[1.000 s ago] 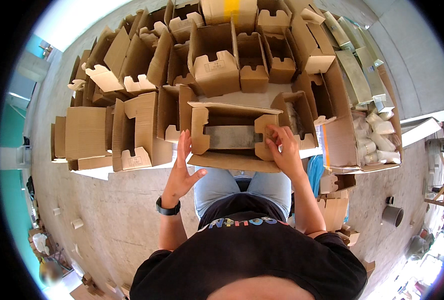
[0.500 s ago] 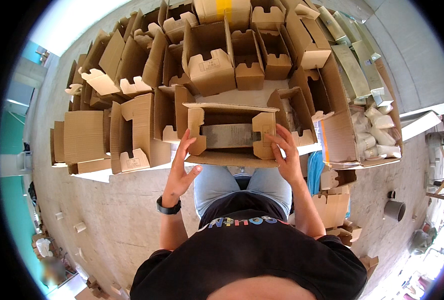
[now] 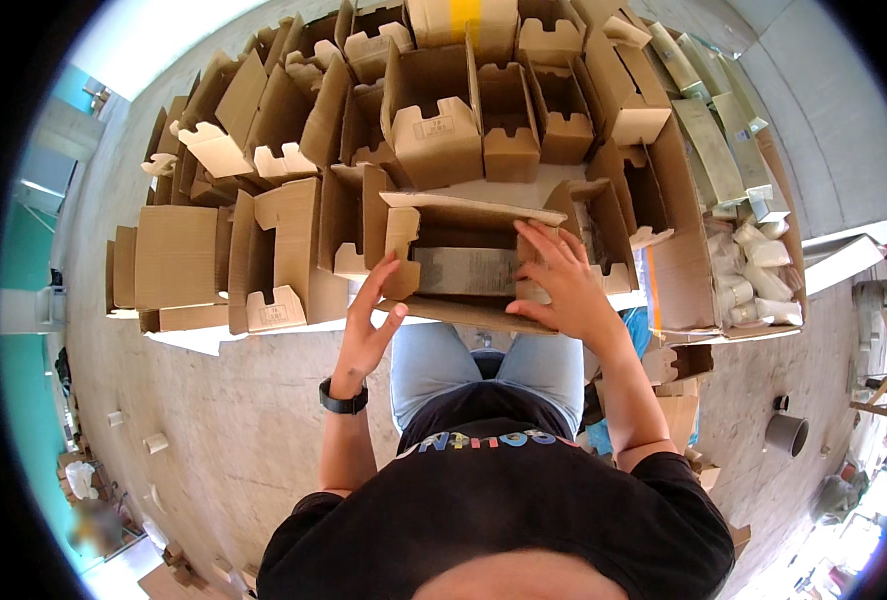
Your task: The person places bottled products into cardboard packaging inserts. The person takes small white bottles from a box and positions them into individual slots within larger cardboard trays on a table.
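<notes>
A brown cardboard box (image 3: 464,312) with an open top lies at the table's front edge, right before my lap. Inside it rests a grey, flat-faced block-like piece (image 3: 464,271) whose kind I cannot make out. My left hand (image 3: 367,325) is at the box's left end, fingers and thumb apart, fingertips touching the notched end flap (image 3: 402,255). Across the right end spreads my right hand (image 3: 571,287), its fingers over the far wall and inside, its thumb at the near wall. That hand hides most of the right end flap.
Several open cardboard boxes (image 3: 434,145) crowd the table behind and to the left. At the right stands a larger carton (image 3: 679,255) beside long pale pieces (image 3: 709,150) and white plastic-wrapped bundles (image 3: 764,275). A dark bucket (image 3: 787,434) stands on the floor.
My right hand has moved inward over the box's right end, covering its flap. The box's right side now sits slightly lower, tilted. My left hand stays at the left end.
</notes>
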`<state>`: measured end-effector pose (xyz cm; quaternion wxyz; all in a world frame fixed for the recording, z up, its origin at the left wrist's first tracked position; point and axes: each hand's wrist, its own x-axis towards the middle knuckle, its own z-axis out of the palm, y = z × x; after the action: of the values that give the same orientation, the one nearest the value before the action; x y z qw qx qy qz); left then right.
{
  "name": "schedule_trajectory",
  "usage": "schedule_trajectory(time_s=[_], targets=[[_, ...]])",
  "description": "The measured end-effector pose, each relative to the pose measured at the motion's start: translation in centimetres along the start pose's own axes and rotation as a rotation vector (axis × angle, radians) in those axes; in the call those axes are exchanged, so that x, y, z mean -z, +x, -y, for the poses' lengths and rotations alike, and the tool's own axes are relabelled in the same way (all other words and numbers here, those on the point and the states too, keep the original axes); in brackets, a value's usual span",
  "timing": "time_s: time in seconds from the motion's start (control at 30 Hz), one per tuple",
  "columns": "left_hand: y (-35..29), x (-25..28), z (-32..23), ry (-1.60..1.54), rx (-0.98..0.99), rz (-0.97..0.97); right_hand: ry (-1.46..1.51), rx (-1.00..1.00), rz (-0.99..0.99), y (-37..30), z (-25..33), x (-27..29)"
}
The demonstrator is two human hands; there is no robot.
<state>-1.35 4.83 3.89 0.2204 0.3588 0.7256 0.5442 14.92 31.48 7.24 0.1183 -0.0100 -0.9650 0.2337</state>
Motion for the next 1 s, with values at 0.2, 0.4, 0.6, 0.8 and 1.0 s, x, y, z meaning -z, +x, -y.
schedule_trajectory(time_s=[0.2,0.4,0.6,0.8,1.0], targets=[[0.2,-0.1,0.9,-0.211,0.074,-0.086,0.411,-0.242,-0.338,-3.0,-0.5,-1.2],[3.2,3.0,1.5,-0.166,0.153,0.09,0.603,-0.705,-0.617,-6.0,-0.3,-4.7],[6.4,3.8,-1.3,-0.165,0.183,0.23,0.636,-0.606,-0.753,-5.7,-1.4,-5.8],[6.6,1.6,-0.7,-0.044,0.072,0.106,0.53,-0.631,-0.734,-3.6,-1.9,-4.9],[6.9,1.6,0.6,-0.08,-0.002,0.121,0.263,-0.495,-0.703,-3.0,-1.7,-4.6]])
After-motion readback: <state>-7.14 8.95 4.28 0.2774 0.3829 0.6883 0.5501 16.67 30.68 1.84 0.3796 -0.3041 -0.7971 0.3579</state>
